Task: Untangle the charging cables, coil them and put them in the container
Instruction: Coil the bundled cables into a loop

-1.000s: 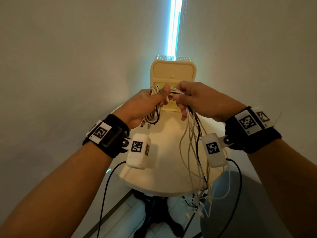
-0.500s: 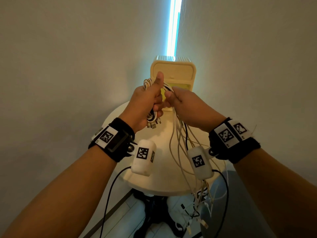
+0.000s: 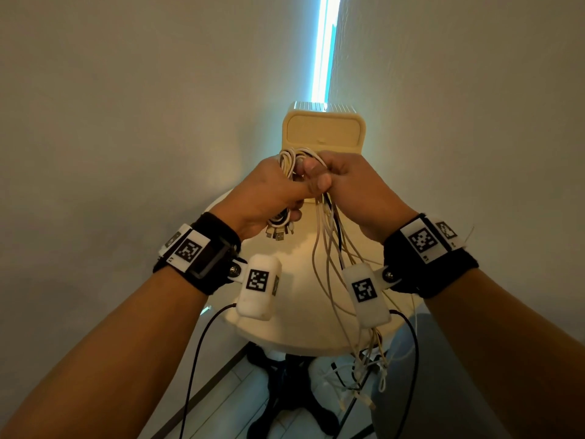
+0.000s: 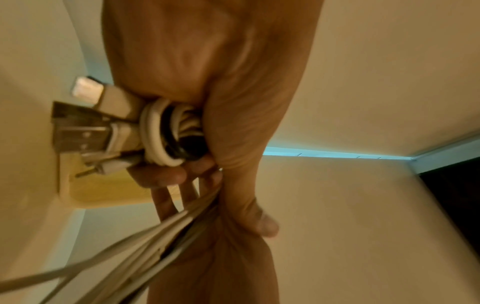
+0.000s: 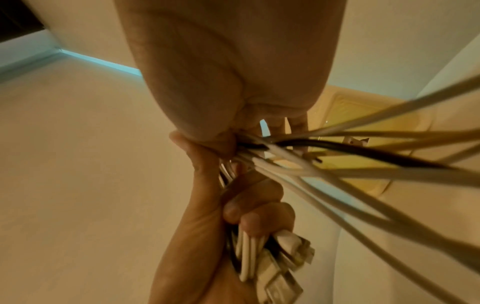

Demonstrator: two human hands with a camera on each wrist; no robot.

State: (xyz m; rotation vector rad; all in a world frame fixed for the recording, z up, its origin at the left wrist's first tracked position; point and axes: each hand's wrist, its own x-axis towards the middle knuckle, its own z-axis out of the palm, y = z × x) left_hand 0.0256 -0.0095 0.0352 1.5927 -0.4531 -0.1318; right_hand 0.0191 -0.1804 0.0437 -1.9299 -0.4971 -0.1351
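Note:
My left hand (image 3: 272,191) grips a coil of white and black charging cables (image 3: 286,163), with the coil's loops (image 4: 158,131) and USB plugs (image 4: 78,131) sticking out below the fist. My right hand (image 3: 351,182) pinches the same bundle right beside the left thumb. From it several loose white cables and one black cable (image 3: 329,248) hang down past the table edge, fanning out (image 5: 337,164) in the right wrist view. The cream container (image 3: 324,128) stands just behind both hands, its open drawer (image 5: 363,115) partly hidden.
A small round cream table (image 3: 294,258) sits under the hands in a wall corner lit by a blue light strip (image 3: 323,49). The cable ends dangle in a tangle (image 3: 364,375) near the floor and the table's dark base (image 3: 285,391).
Both hands have moved together and shifted; the left thumb, raised half a second ago, now lies folded over the coil. The hanging cables have been drawn higher.

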